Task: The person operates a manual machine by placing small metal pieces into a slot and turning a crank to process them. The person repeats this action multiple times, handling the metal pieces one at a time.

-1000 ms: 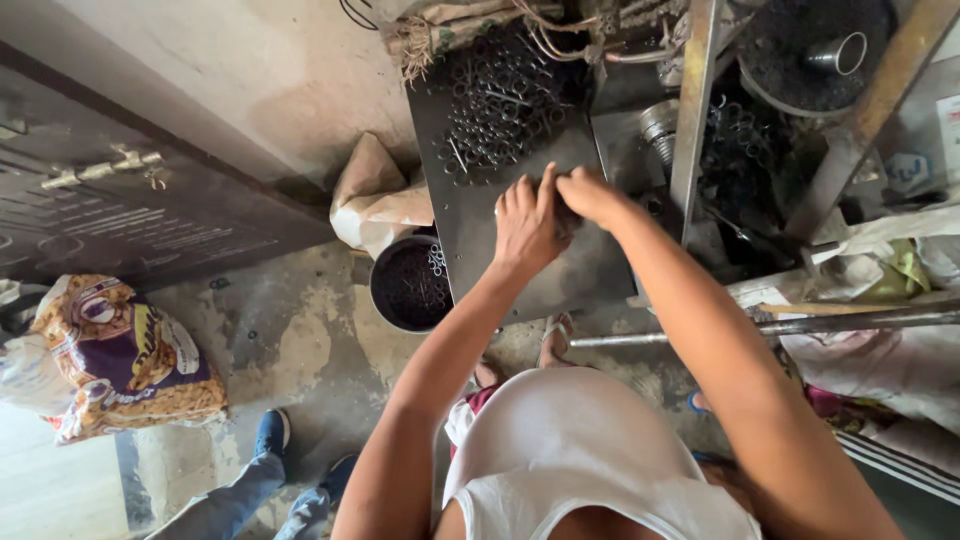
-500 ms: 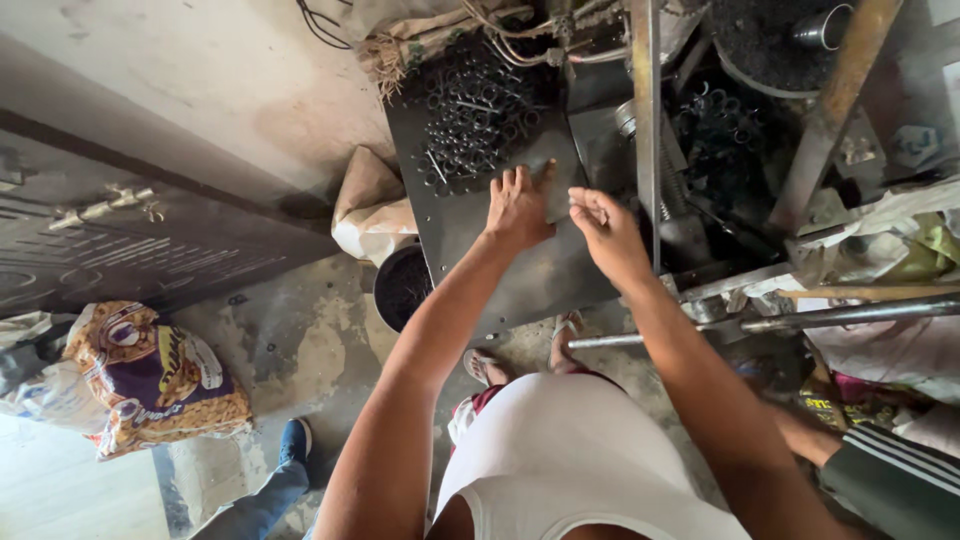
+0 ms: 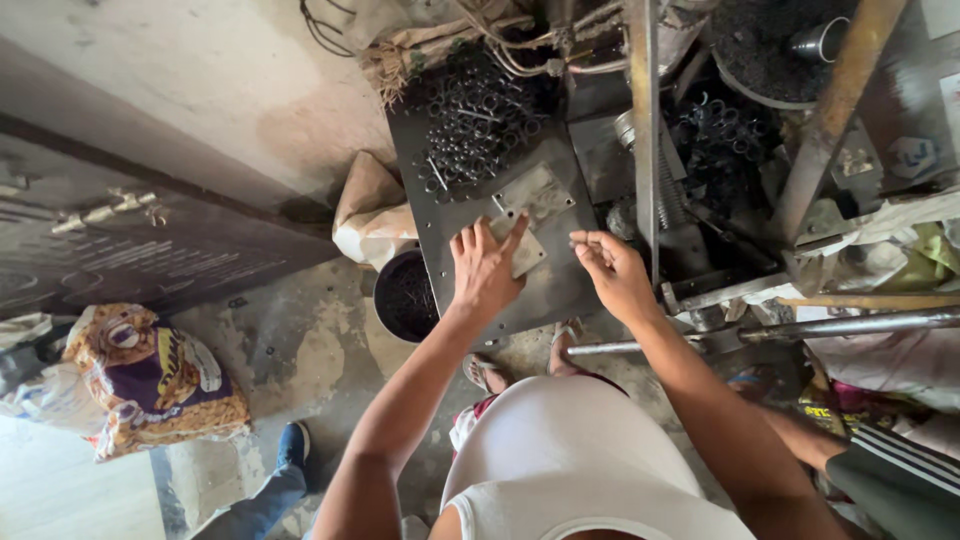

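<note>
left hand (image 3: 487, 268) flat, fingers spread on small metal plate (image 3: 527, 252) | right hand (image 3: 612, 270) loosely curled, holding nothing visible | dark counter (image 3: 470, 215), metal rings (image 3: 480, 125) far

A dark metal worktable (image 3: 470, 240) carries a heap of small rings (image 3: 480, 125) and flat plates (image 3: 535, 195).

The desk (image 3: 560, 290) is dark grey steel with a heap of black rings (image 3: 480, 120) — a pale grey plate (image 3: 535, 195) lies on it. The bucket (image 3: 405, 295) is black. The sack (image 3: 150, 380) on the floor is purple, yellow and white — printed pattern.
</note>
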